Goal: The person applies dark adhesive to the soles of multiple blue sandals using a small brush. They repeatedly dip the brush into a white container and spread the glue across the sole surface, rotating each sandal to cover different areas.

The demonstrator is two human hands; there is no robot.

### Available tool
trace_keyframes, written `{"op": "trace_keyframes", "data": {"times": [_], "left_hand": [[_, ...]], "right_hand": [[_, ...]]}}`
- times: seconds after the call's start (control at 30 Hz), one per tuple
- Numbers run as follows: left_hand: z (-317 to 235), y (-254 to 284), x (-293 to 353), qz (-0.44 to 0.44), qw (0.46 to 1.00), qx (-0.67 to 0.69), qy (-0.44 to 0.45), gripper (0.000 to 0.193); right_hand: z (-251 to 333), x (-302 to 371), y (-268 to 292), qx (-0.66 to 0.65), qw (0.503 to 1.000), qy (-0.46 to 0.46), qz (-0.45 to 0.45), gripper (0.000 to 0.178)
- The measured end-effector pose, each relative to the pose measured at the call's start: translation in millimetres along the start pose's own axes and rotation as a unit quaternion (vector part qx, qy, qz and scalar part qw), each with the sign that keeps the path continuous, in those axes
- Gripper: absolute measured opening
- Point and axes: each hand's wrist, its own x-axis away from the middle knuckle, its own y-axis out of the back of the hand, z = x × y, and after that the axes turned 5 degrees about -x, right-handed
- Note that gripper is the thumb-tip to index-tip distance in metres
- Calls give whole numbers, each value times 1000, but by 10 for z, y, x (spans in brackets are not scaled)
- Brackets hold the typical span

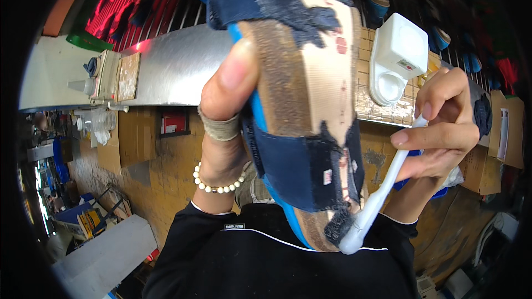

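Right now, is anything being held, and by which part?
The left grip holds the unfinished shoe by its left side; the right grip holds the white brush by its upper end.

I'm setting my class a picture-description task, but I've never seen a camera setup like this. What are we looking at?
There is no machine here, just a person's two bare hands. The single picture comes from a wide fisheye camera worn on the head, looking down, so straight edges bend near the rim.

The left hand grips what looks like an unfinished shoe, navy and tan, its underside facing the camera. The right hand holds a white brush, its dark bristles at the shoe's lower end.

Beyond them is a shiny metal bench. At its right, a white container with a small round cup stands on a worn board.
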Motion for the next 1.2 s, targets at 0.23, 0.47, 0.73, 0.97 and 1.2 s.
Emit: {"op": "trace_keyframes", "data": {"times": [0.23,0.47,0.73,0.97,1.2], "left_hand": [[-562,160,-342,449,838,292,99,96],[-769,497,-383,309,937,159,14,106],[-391,163,-211,-32,990,42,-130,78],[-307,169,-312,-143,902,-143,-382,78],[-214,336,-258,-87,833,-228,-496,72]], "right_hand": [[-95,771,481,439,819,-352,-112,21],[-328,1258,403,517,783,-331,-96,19],[-96,1204,210,219,864,-392,-227,21],[363,164,-106,172,961,-154,-152,39],[432,-28,-17,295,954,-14,-41,49]]}}
